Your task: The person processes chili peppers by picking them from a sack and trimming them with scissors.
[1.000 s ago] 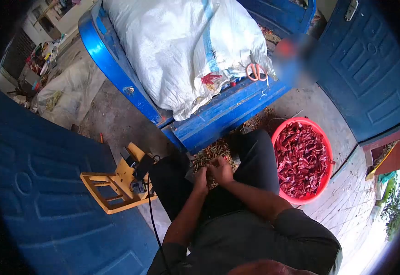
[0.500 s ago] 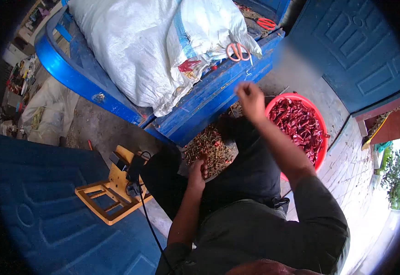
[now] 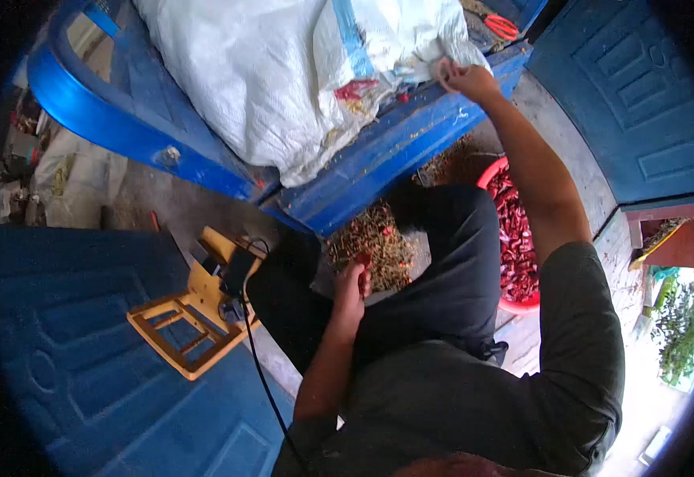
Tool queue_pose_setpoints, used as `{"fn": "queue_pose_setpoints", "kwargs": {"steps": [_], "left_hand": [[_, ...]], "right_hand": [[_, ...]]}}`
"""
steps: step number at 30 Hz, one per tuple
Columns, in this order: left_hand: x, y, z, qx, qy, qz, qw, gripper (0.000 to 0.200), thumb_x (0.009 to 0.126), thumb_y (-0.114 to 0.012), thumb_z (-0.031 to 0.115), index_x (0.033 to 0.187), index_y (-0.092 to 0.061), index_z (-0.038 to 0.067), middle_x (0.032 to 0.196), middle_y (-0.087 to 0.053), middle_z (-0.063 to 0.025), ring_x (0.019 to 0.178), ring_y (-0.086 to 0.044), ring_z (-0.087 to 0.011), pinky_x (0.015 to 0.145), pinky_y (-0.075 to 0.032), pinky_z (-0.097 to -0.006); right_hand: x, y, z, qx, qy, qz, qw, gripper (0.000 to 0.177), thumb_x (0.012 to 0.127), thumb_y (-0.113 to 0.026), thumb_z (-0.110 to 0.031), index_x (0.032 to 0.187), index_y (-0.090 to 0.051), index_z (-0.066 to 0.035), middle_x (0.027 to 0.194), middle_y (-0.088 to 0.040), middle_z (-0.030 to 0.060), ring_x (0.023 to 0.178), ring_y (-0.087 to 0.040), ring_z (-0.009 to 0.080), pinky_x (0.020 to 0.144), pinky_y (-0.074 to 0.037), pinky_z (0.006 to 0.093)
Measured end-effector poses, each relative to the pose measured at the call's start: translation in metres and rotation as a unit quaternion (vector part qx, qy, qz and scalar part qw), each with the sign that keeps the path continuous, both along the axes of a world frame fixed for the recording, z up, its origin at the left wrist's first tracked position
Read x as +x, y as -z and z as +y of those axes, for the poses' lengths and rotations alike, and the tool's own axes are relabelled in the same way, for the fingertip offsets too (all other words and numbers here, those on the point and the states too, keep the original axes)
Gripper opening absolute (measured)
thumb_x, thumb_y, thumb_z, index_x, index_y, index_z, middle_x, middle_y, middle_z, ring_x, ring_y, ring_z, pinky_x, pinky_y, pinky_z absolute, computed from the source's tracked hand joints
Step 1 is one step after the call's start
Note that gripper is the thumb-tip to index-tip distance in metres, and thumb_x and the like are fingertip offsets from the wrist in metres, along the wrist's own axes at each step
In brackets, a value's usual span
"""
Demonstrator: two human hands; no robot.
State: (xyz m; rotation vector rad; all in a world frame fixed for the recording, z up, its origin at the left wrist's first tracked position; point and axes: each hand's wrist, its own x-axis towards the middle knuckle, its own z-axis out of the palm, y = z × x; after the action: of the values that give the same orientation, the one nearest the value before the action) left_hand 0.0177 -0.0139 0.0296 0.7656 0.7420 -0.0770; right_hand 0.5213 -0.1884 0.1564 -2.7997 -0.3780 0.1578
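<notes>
My right hand point(image 3: 465, 79) reaches to the upper edge of the blue cart, its fingers closed around the pink-handled scissors point(image 3: 445, 69), which they mostly cover. The white woven sack point(image 3: 244, 71) lies just left of that hand, with red dried chilies point(image 3: 356, 89) showing at its torn opening. Low between my knees, my left hand point(image 3: 351, 286) is closed, and a dried red chili point(image 3: 364, 258) sticks out from its fingers. Under it lies a heap of chili stems point(image 3: 383, 242) with a few red bits in it.
A red basin point(image 3: 519, 308) of dried chilies stands beside my right knee, partly behind my arm. The blue cart point(image 3: 347, 187) blocks the front. Red-handled scissors point(image 3: 502, 27) lie on it. A wooden stool point(image 3: 196, 338) with a black cable stands at left.
My right hand has moved up and forward from above the basin onto the pink-handled scissors. My left hand stays low by the stem heap, and the chili in it now shows. The view has shifted slightly.
</notes>
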Motion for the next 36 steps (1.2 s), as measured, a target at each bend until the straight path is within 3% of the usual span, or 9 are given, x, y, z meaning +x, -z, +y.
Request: {"fn": "queue_pose_setpoints", "kwargs": {"steps": [2,4,8,10,14,18,20,23,36], "left_hand": [[-0.002,0.016,-0.002,0.038,0.016,-0.042,0.998,0.022,0.097,-0.052,0.025,0.084,-0.061,0.009,0.056,-0.046,0.0025,0.048,-0.042,-0.0099,0.046,-0.032,-0.0275],[-0.002,0.012,-0.003,0.0,-0.007,0.007,1.0,0.02,0.097,-0.053,0.023,0.089,-0.062,0.007,0.062,-0.05,0.0027,0.05,-0.042,-0.0093,0.046,-0.033,-0.0272],[-0.004,0.006,-0.005,-0.031,0.003,0.014,0.999,0.017,0.097,-0.055,0.023,0.096,-0.059,0.007,0.07,-0.054,0.0018,0.056,-0.046,-0.0101,0.05,-0.036,-0.0278],[0.001,-0.003,-0.008,-0.02,0.008,0.015,1.0,0.017,0.094,-0.057,0.025,0.093,-0.056,0.009,0.071,-0.054,0.0019,0.055,-0.046,-0.0076,0.049,-0.035,-0.0259],[0.003,-0.005,-0.009,-0.032,0.02,-0.002,0.999,0.016,0.094,-0.058,0.025,0.095,-0.055,0.009,0.072,-0.054,0.0017,0.056,-0.046,-0.0078,0.05,-0.035,-0.0257],[0.003,-0.005,-0.01,-0.023,0.022,0.002,0.999,0.015,0.094,-0.057,0.024,0.095,-0.055,0.009,0.072,-0.054,0.0017,0.056,-0.045,-0.0077,0.05,-0.035,-0.0259],[0.0,-0.01,-0.01,-0.01,0.019,-0.007,1.0,0.014,0.093,-0.057,0.023,0.094,-0.055,0.01,0.071,-0.053,0.0018,0.055,-0.045,-0.0076,0.049,-0.035,-0.0254],[-0.006,-0.002,-0.006,-0.032,0.016,-0.007,0.999,0.024,0.095,-0.054,0.022,0.112,-0.058,0.006,0.072,-0.051,0.0016,0.058,-0.045,-0.0095,0.049,-0.035,-0.0257],[-0.004,-0.009,-0.006,-0.041,0.027,-0.026,0.998,0.015,0.093,-0.058,0.023,0.096,-0.055,0.009,0.071,-0.051,0.0021,0.055,-0.044,-0.0077,0.047,-0.033,-0.0242]], "right_hand": [[-0.021,-0.014,-0.023,0.078,-0.023,0.163,0.983,0.056,0.085,-0.064,-0.054,0.104,-0.071,-0.001,0.096,-0.071,0.0182,0.087,-0.071,0.0296,0.081,-0.054,0.0449],[-0.099,-0.012,-0.042,0.337,0.0,0.192,0.922,0.048,0.089,-0.067,-0.044,0.114,-0.067,-0.003,0.096,-0.069,0.0099,0.085,-0.068,0.0206,0.075,-0.054,0.0383],[-0.256,0.012,-0.061,0.411,-0.037,0.316,0.855,0.039,0.09,-0.071,-0.023,0.12,-0.059,-0.002,0.096,-0.065,0.0041,0.087,-0.063,0.0133,0.075,-0.051,0.0276],[-0.319,0.022,-0.059,0.358,-0.169,0.298,0.869,0.036,0.089,-0.073,-0.019,0.117,-0.059,-0.002,0.096,-0.065,0.0044,0.086,-0.061,0.0114,0.075,-0.051,0.0279],[-0.365,0.041,-0.048,0.328,-0.1,0.439,0.831,0.039,0.085,-0.076,-0.007,0.119,-0.059,0.0,0.094,-0.066,0.0059,0.085,-0.062,0.0122,0.075,-0.052,0.0288],[-0.352,0.04,-0.04,0.168,-0.217,0.375,0.886,0.041,0.085,-0.08,-0.017,0.117,-0.061,0.0,0.092,-0.065,0.006,0.087,-0.062,0.0145,0.077,-0.051,0.0316],[-0.346,0.047,-0.037,0.102,-0.241,0.342,0.902,0.035,0.095,-0.063,-0.034,0.113,-0.064,-0.004,0.095,-0.069,0.0153,0.087,-0.068,0.024,0.079,-0.052,0.0386],[-0.335,0.037,-0.024,0.059,-0.222,0.433,0.872,0.044,0.085,-0.08,-0.035,0.112,-0.063,-0.004,0.091,-0.065,0.0106,0.088,-0.059,0.0168,0.082,-0.047,0.0326],[-0.315,0.033,-0.01,-0.004,-0.345,0.417,0.841,0.06,0.076,-0.083,-0.049,0.109,-0.061,-0.004,0.095,-0.064,0.0124,0.092,-0.063,0.0274,0.08,-0.047,0.0406]]}}
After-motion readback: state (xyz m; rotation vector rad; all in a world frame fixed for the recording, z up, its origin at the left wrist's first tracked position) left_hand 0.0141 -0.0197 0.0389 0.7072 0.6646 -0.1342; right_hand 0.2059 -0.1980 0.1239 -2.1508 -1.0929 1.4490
